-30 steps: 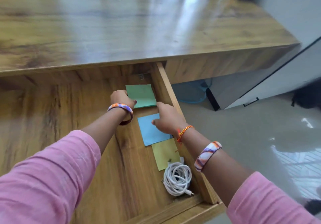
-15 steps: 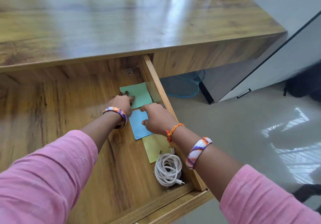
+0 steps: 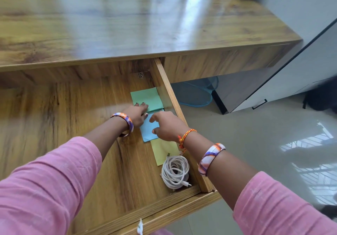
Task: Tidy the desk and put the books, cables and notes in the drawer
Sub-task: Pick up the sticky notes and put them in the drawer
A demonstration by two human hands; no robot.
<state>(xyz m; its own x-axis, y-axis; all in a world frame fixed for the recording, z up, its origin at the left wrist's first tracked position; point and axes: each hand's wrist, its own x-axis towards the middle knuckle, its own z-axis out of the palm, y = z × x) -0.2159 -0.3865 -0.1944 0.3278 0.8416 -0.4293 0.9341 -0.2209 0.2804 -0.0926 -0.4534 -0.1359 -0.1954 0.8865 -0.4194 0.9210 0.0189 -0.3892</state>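
Notes lie in 1 row along the right wall of the open drawer (image 3: 165, 89), the row's long axis running from the drawer's back toward its front: green note (image 3: 148, 98) farthest back, blue note (image 3: 148, 131) in the middle, yellow note (image 3: 163, 152) nearest the front, just behind the coiled white cable (image 3: 175, 173). Left hand (image 3: 135, 113) presses straight fingers on the green note; right hand (image 3: 166, 126), fingers loosely bent, rests on the blue note, grasping nothing.
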